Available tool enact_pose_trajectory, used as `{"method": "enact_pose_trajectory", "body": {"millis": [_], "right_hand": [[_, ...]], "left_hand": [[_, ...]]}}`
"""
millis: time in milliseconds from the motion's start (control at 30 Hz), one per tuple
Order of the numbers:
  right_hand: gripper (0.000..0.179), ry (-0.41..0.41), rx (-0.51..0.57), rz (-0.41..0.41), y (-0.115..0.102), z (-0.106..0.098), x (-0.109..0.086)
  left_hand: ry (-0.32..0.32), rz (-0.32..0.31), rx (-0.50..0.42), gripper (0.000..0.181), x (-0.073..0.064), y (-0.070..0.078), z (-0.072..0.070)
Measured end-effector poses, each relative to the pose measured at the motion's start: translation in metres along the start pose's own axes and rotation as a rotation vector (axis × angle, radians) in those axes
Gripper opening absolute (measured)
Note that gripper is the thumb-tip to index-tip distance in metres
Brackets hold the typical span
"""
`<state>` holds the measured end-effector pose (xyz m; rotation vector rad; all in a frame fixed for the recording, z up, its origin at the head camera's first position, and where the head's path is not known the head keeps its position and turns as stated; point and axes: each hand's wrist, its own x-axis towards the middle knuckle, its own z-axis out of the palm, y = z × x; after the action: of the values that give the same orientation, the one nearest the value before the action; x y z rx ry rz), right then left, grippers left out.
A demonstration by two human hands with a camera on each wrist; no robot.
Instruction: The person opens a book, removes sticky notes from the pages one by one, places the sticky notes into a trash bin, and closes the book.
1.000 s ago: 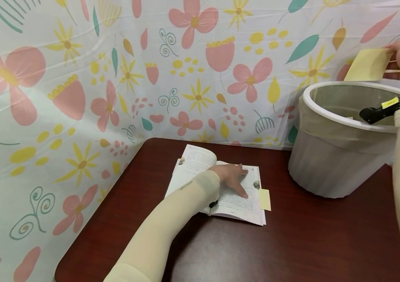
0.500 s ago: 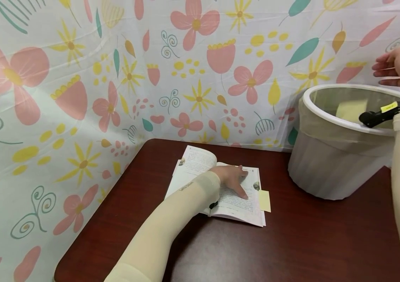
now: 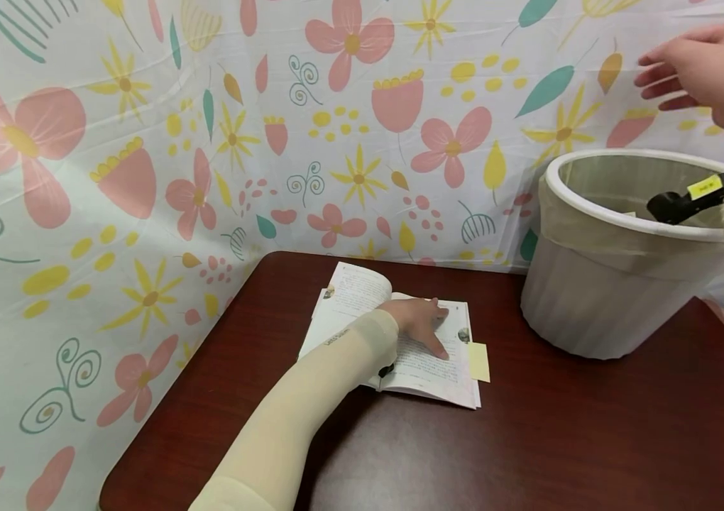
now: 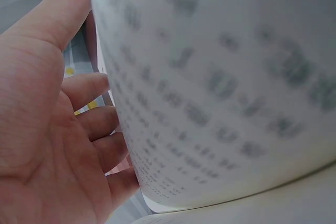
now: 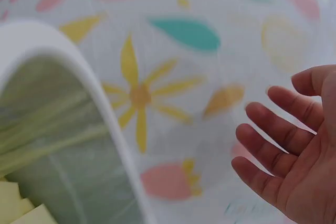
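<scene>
An open book (image 3: 429, 380) lies on the dark table, and my left hand (image 3: 419, 323) rests on its right page with thumb and fingers spread. In the left wrist view, a curved printed page (image 4: 210, 103) stands in front of that hand (image 4: 58, 114). From the book's right edge sticks out a pale yellow sticky note (image 3: 479, 362). My right hand (image 3: 707, 74) is above the far right rim of a lined grey trash bin (image 3: 598, 298). Nothing is in its loosely bent fingers. Yellow paper pieces (image 5: 29, 216) lie inside the bin, in the right wrist view.
A flower-patterned cloth (image 3: 362, 142) hangs behind and to the left of the brown table (image 3: 528, 440). The bin's white rim (image 3: 582, 202) rises well above the tabletop. A black device with a yellow label (image 3: 688, 202) is on my right wrist.
A yellow sticky note left my right hand and dropped into the bin. That hand then rose and moved slightly left. My left hand stayed on the book.
</scene>
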<state>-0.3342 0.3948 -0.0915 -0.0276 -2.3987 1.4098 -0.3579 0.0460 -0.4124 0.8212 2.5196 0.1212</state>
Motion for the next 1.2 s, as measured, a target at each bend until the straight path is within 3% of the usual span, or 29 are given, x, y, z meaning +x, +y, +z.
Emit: {"method": "enact_pose_trajectory", "body": {"millis": [133, 267, 433, 533, 633, 767, 933, 1067, 1200], "right_hand": [[0.020, -0.008, -0.265, -0.133, -0.024, 0.026, -0.027], [0.032, -0.046, -0.501, -0.266, -0.031, 0.054, -0.058], [0.039, -0.139, -0.574, -0.464, -0.013, 0.096, -0.105], [0.038, -0.189, -0.565, -0.595, 0.012, 0.125, -0.133], [0.039, -0.260, -0.517, -0.653, 0.045, 0.152, -0.155], [0.038, -0.385, -0.470, -0.559, 0.089, 0.184, -0.180], [0.042, -0.545, -0.427, -0.340, 0.136, 0.217, -0.206], [0.051, -0.642, -0.463, -0.188, 0.157, 0.234, -0.223], [0.062, -0.701, -0.496, -0.103, 0.168, 0.245, -0.236]], "left_hand": [[0.012, -0.010, 0.006, 0.106, -0.001, 0.001, 0.000], [0.015, -0.009, 0.001, 0.107, 0.000, 0.001, -0.001], [0.004, -0.001, 0.002, 0.108, 0.000, 0.002, -0.002], [0.000, 0.001, 0.007, 0.109, 0.001, 0.001, -0.002], [-0.005, -0.002, 0.006, 0.109, 0.003, 0.001, -0.003], [-0.006, -0.010, 0.006, 0.110, 0.003, 0.001, -0.003], [-0.009, -0.009, 0.006, 0.110, 0.005, 0.000, -0.001], [-0.013, 0.003, 0.005, 0.111, 0.006, -0.001, -0.001], [-0.017, 0.002, 0.012, 0.112, 0.007, -0.001, 0.000]]}}
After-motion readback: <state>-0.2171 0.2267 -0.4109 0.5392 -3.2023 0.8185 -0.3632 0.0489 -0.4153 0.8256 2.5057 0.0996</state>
